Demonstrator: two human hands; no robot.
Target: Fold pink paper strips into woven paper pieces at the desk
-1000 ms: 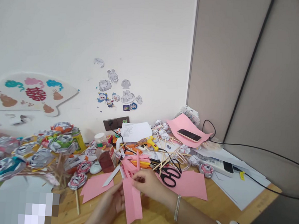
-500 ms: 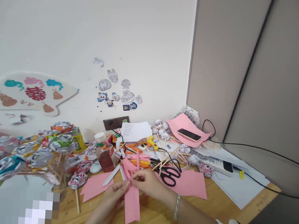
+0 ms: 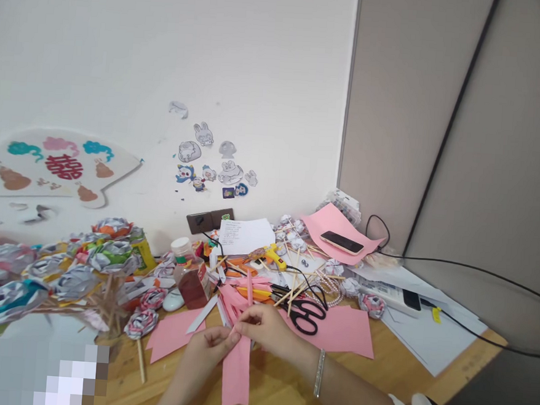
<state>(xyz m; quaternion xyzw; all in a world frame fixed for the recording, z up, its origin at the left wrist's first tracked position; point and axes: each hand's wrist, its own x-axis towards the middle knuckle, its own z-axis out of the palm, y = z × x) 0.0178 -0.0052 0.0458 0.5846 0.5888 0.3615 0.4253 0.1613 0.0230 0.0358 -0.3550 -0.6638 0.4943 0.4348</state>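
Note:
A long strip of pink paper hangs toward me over the wooden table, with a lengthwise crease in it. My left hand pinches its upper part from the left, thumb and fingers pressed together. From the right, my right hand closes on the same spot, fingertips touching the left ones. Just beyond the hands lie more pink paper strips and a white strip. Black-handled scissors rest to the right on a pink sheet.
Paper flowers on sticks crowd the left. A jar of reddish liquid stands behind my left hand. Farther back are a yellow glue gun with a black cord, a phone on pink paper, and a power strip.
Both hands keep pinching the pink strip. The strip's lower end has swung slightly left and down, and the left hand's fingers have shifted a little.

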